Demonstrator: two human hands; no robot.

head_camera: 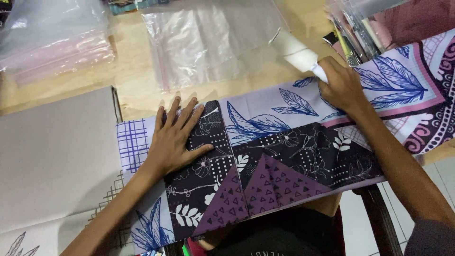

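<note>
1. My left hand [177, 137] lies flat, fingers spread, grasping nothing, pressing the folded cloth [279, 156] at its 9 o'clock end.
2. My right hand [342, 85] is closed around a white roll [296, 50] at the cloth's 1 o'clock edge.
3. The cloth stretches across the wooden table [137, 71] in front of me: thin, soft and light by my judgement, likely to slide, best taken at a folded edge.
4. A clear bag [208, 42] lies at 12 o'clock, grey fabric [52, 151] at 9 o'clock.
5. White floor tiles [353, 218] show at 5 o'clock.
</note>
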